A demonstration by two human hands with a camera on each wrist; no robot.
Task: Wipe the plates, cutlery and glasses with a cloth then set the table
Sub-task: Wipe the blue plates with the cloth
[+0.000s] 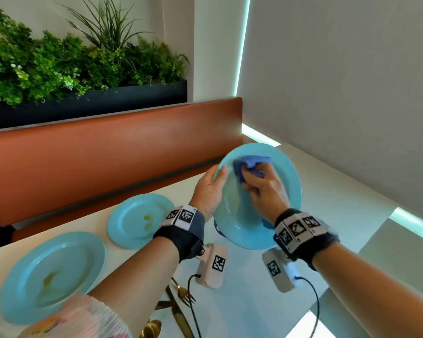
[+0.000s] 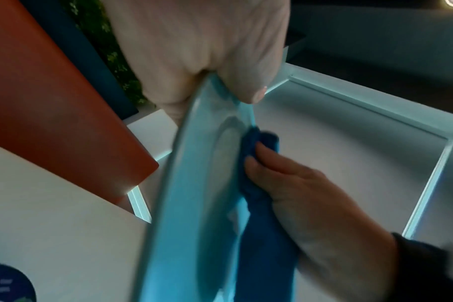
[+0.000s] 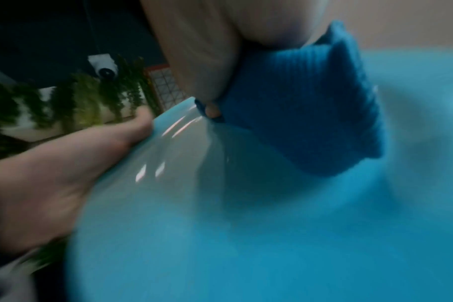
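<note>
head | left hand grips plate rim | right hand presses cloth inside

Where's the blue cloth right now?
Head view, right of centre: the blue cloth is bunched in the right hand, pressed against the raised plate.

Pale counter, smooth, white top, runs to wall on right; orange padded bench back along far edge. Two light blue plates lie flat on left part: near plate with yellowish smear in centre, far plate with yellowish marks, just beside each other, not touching. Gold cutlery lies at near edge: fork, knife, spoon bowl, partly overlapping. Dark round sticker on surface.
</note>
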